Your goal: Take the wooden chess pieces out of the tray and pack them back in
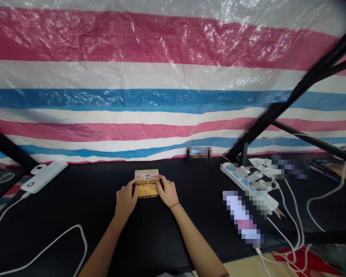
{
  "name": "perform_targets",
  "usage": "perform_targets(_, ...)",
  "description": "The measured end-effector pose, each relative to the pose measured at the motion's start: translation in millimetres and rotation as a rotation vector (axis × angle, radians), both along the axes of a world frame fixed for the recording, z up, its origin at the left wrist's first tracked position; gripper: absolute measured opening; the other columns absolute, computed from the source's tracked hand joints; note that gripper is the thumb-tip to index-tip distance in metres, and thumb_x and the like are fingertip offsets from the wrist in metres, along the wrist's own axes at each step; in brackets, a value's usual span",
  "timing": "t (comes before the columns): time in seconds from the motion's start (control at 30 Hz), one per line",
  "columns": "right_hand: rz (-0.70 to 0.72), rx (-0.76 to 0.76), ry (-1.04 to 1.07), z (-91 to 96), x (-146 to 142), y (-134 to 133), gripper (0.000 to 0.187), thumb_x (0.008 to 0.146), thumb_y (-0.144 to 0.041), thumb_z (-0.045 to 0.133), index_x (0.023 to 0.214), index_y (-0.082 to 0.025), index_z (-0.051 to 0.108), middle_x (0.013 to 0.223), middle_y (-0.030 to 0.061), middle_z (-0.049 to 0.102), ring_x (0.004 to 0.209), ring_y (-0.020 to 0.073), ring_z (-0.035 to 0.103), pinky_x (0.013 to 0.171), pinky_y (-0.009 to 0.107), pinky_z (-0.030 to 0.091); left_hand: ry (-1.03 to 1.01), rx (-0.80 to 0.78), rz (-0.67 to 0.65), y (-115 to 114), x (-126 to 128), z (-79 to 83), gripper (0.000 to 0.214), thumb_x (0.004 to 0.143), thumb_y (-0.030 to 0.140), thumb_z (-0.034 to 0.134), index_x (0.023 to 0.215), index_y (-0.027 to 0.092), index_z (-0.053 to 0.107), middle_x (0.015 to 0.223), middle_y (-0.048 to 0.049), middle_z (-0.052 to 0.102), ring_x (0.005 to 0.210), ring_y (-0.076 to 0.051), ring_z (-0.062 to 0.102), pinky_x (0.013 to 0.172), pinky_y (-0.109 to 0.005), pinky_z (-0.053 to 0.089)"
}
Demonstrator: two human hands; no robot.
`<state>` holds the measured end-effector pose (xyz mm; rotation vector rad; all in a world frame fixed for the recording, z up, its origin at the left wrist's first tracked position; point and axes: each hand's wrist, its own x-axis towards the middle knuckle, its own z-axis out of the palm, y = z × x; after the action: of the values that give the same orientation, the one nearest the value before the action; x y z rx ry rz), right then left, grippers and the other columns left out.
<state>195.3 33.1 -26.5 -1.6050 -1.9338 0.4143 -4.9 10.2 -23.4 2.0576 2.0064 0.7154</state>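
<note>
- The small box (147, 189) is in the middle of the black table (95, 215), between the two hands. I cannot tell if it sits flat on the table or is lifted a little.
- The left hand (126, 199) touches the left side. Its thumb is spread a bit from the first finger, and the other fingers curl close together.
- The right hand (167, 192) touches the right side, with the thumb and first finger apart near the edge. I cannot tell if either hand is pinching.
- To hold it well, both hands should push in by the same small amount. The box looks like card, so a hard squeeze could dent it.
- Keeping it level should help stop it tipping.
- The top has big Chinese letters on a pale band. Under them is yellow writing that starts with "Chinese"; the next word is likely "Chess", but it is small and fuzzy.
- A row of little marks runs along the near edge, too tiny to read.
- The phone (242, 219) at the right is blurred, so no words show there.
</note>
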Motion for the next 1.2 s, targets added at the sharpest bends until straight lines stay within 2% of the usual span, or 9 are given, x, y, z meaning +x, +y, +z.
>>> perform_targets(0.23, -0.035, 0.013, 0.044, -7.3, -0.7, 3.9, 0.034, 0.089, -0.031, 0.044, 0.115, -0.014, 0.057, 0.063, -0.0007, 0.06, 0.066, 0.0169, 0.058, 0.068, 0.027, 0.035, -0.03, 0.002, 0.015, 1.5, -1.7, -4.1, 0.04, 0.091, 0.034, 0.039, 0.124, 0.016, 0.053, 0.08, -0.0041, 0.068, 0.078, -0.022, 0.062, 0.074, -0.034, 0.042)
perform_targets(0.43, -0.037, 0.028, 0.058, -7.9, 0.1, 3.5, 0.035, 0.09, -0.033, 0.043, 0.116, -0.015, 0.058, 0.066, 0.0005, 0.062, 0.066, 0.0169, 0.058, 0.069, 0.027, 0.036, -0.009, -0.022, 0.021, 2.6, -2.8, -7.9, 0.04, 0.094, 0.033, 0.033, 0.124, 0.017, 0.054, 0.101, -0.0091, 0.07, 0.09, -0.023, 0.062, 0.079, -0.035, 0.041)
perform_targets(0.6, -0.033, 0.031, 0.034, -8.5, -1.5, 4.6, 0.037, 0.091, -0.034, 0.043, 0.119, -0.016, 0.058, 0.069, 0.0021, 0.064, 0.067, 0.0178, 0.059, 0.07, 0.028, 0.036, -0.025, -0.033, 0.024, 4.4, -3.5, -8.3, 0.041, 0.093, 0.035, 0.034, 0.124, 0.017, 0.054, 0.09, -0.007, 0.071, 0.083, -0.023, 0.063, 0.076, -0.034, 0.041)
perform_targets(0.73, -0.027, 0.042, 0.105, -7.7, -0.1, 4.6, 0.038, 0.092, -0.04, 0.043, 0.116, -0.015, 0.059, 0.064, 0.001, 0.062, 0.065, 0.0175, 0.059, 0.068, 0.027, 0.038, -0.15, -0.013, 0.039, 3.9, -3.2, -4.5, 0.042, 0.091, 0.041, 0.036, 0.122, 0.017, 0.053, 0.078, -0.0042, 0.068, 0.076, -0.022, 0.064, 0.075, -0.035, 0.044)
perform_targets(0.8, -0.048, 0.059, 0.201, -7.6, 2.6, 4.8, 0.036, 0.093, -0.04, 0.04, 0.108, -0.016, 0.062, 0.064, 0.0005, 0.062, 0.063, 0.0159, 0.059, 0.065, 0.024, 0.038, -0.256, 0.003, 0.056, 2.8, -3.7, -2.5, 0.04, 0.09, 0.044, 0.037, 0.114, 0.017, 0.054, 0.074, -0.0025, 0.066, 0.073, -0.021, 0.064, 0.074, -0.034, 0.045)
perform_targets(0.87, -0.11, 0.087, 0.279, -7.9, 6.0, 5.2, 0.035, 0.093, -0.041, 0.037, 0.091, -0.017, 0.063, 0.061, -0.0004, 0.059, 0.057, 0.0136, 0.056, 0.059, 0.022, 0.036, -0.361, 0.009, 0.086, 1.0, -5.1, -0.4, 0.035, 0.089, 0.046, 0.036, 0.103, 0.019, 0.055, 0.072, -0.0017, 0.064, 0.07, -0.02, 0.064, 0.069, -0.032, 0.045)
perform_targets(0.97, -0.186, 0.117, 0.304, -8.9, 10.1, 6.0, 0.04, 0.092, -0.042, 0.035, 0.064, -0.019, 0.053, 0.051, -0.0032, 0.047, 0.047, 0.0108, 0.045, 0.051, 0.022, 0.031, -0.443, 0.028, 0.176, -2.0, -7.7, 2.8, 0.03, 0.087, 0.049, 0.037, 0.081, 0.022, 0.05, 0.065, 0.0015, 0.056, 0.062, -0.017, 0.057, 0.061, -0.027, 0.042)
perform_targets(1.07, -0.168, 0.102, 0.253, -10.3, 10.5, 6.3, 0.04, 0.09, -0.041, 0.038, 0.056, -0.02, 0.045, 0.047, -0.0047, 0.041, 0.045, 0.0096, 0.04, 0.05, 0.022, 0.027, -0.475, 0.066, 0.269, -4.1, -9.4, 4.7, 0.035, 0.084, 0.051, 0.041, 0.064, 0.023, 0.035, 0.055, 0.0067, 0.037, 0.052, -0.012, 0.043, 0.054, -0.023, 0.035)
perform_targets(1.2, -0.128, 0.087, 0.108, -13.1, 6.8, 5.6, 0.039, 0.089, -0.036, 0.04, 0.053, -0.02, 0.043, 0.047, -0.004, 0.043, 0.044, 0.0093, 0.041, 0.053, 0.023, 0.026, -0.478, 0.088, 0.273, -4.4, -9.9, 3.2, 0.039, 0.083, 0.048, 0.041, 0.06, 0.023, 0.021, 0.054, 0.0078, 0.023, 0.051, -0.01, 0.029, 0.051, -0.022, 0.028)
